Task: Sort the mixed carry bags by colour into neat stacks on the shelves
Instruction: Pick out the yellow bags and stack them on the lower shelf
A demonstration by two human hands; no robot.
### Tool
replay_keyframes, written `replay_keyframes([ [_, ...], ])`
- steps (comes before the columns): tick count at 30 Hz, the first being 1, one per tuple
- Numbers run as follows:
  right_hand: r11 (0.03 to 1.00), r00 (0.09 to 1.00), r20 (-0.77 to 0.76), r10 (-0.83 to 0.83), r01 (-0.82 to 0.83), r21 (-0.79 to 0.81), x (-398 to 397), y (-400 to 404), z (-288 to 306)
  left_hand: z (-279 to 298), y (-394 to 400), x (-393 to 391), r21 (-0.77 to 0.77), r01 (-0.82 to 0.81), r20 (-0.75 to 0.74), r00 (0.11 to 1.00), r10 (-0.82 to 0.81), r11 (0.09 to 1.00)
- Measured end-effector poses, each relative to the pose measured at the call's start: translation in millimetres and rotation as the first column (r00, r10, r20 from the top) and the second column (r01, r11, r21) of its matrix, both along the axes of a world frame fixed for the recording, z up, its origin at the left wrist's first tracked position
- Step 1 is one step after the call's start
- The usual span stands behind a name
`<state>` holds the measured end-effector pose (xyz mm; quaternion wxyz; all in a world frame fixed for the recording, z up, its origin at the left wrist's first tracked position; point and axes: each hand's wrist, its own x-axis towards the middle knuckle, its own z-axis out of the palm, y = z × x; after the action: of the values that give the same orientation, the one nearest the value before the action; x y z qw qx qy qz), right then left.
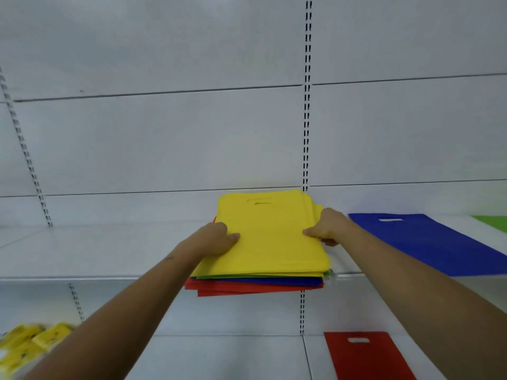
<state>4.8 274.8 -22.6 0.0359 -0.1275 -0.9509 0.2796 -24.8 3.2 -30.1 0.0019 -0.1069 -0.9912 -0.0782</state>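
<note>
Two bare hands grip a mixed stack of flat fabric carry bags (pixel 263 242) at the front edge of a white metal shelf (pixel 96 248), the stack jutting out past the lip. The left hand (pixel 219 238) holds the stack's left side, thumb curled on top of the yellow top bag; the right hand (pixel 327 227) pinches the right side, thumb on top and fingers tucked beneath. Green, blue and red layers show under the yellow ones. Just right of the right hand, a single blue bag with a cut-out handle (pixel 428 239) lies flat on the same shelf, and beyond it, at the frame's edge, a green bag (pixel 492 222). Below the right forearm, a red bag with a cut-out handle (pixel 365 357) rests on the lower shelf (pixel 233 357). Far below the left arm, blurred yellow packets (pixel 27 344) sit at the lower left corner. A slotted black-and-white upright (pixel 307 105) rises behind the stack.
</note>
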Motion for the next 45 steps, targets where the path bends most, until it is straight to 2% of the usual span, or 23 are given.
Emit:
replay_keyframes([
  [4, 0.989, 0.998, 0.002, -0.068, 0.068, -0.132, -1.6, 2.9, 5.8, 3.6, 14.9, 8.7, -0.029, 0.051, 0.005, 0.999, -0.051, 0.998],
  [9, 0.928, 0.996, 0.002, -0.091, 0.085, -0.362, 2.1, 10.9, 6.9, 1.5, 26.3, 14.8, -0.01, 0.089, -0.003, 0.996, -0.089, 0.996],
  [11, 0.943, 0.993, -0.033, -0.116, 0.099, -0.319, -0.5, 15.3, 3.1, -0.3, 25.8, 14.2, 0.021, 0.097, -0.008, 0.995, -0.097, 0.995],
  [15, 0.991, 0.983, -0.16, -0.087, 0.069, -0.114, -3.2, 18.2, -2.2, 0.9, 14.2, 7.6, 0.133, 0.039, -0.023, 0.999, -0.036, 0.99],
  [19, 0.989, 0.959, -0.262, -0.113, 0.135, 0.068, 4.5, 29.0, -7.6, 2.6, 1.0, -3.0, 0.082, -0.016, -0.013, 1.0, 0.017, 0.996],
  [22, 0.984, 0.943, -0.306, -0.132, 0.162, 0.073, 8.4, 38.7, -12.0, -1.5, 3.1, -6.0, 0.076, -0.009, -0.017, 1.0, 0.01, 0.997],
  [25, 0.99, 0.941, -0.311, -0.134, 0.11, -0.092, 7.9, 40.4, -12.8, -5.0, 10.9, -5.7, 0.085, 0.006, -0.03, 1.0, -0.004, 0.996],
  [28, 0.883, 0.97, -0.164, -0.179, 0.085, -0.461, 9.3, 35.7, -6.5, -4.7, 15.7, -4.6, 0.096, 0.002, -0.031, 1.0, 0.001, 0.995],
  [31, 0.826, 0.967, -0.079, -0.243, 0.163, -0.54, 6.0, 33.7, -3.5, -4.2, 17.9, -2.6, 0.101, -0.003, -0.031, 1.0, 0.006, 0.995],
  [36, 0.908, 0.974, -0.051, -0.219, 0.185, -0.376, 4.2, 34.8, -3.2, -3.2, 20.6, -4.8, 0.206, -0.011, -0.016, 1.0, 0.014, 0.978],
  [38, 0.971, 0.983, -0.025, -0.181, 0.175, -0.164, 6.2, 36.7, -0.2, -1.5, 24.4, -4.3, 0.307, -0.007, -0.008, 1.0, 0.01, 0.952],
  [40, 0.986, 0.987, -0.022, -0.162, 0.162, 0.025, 9.3, 35.2, 4.3, 2.8, 28.9, -3.6, 0.406, -0.019, -0.001, 1.0, 0.022, 0.914],
  [42, 0.988, 0.99, -0.035, -0.138, 0.14, 0.064, 8.3, 33.9, 6.7, 8.0, 31.3, -5.9, 0.455, -0.034, 0.02, 0.999, 0.029, 0.89],
  [45, 0.994, 0.99, -0.092, -0.103, 0.105, 0.027, 5.2, 34.1, 8.5, 14.3, 32.8, -10.4, 0.407, -0.055, 0.044, 0.998, 0.041, 0.912],
])
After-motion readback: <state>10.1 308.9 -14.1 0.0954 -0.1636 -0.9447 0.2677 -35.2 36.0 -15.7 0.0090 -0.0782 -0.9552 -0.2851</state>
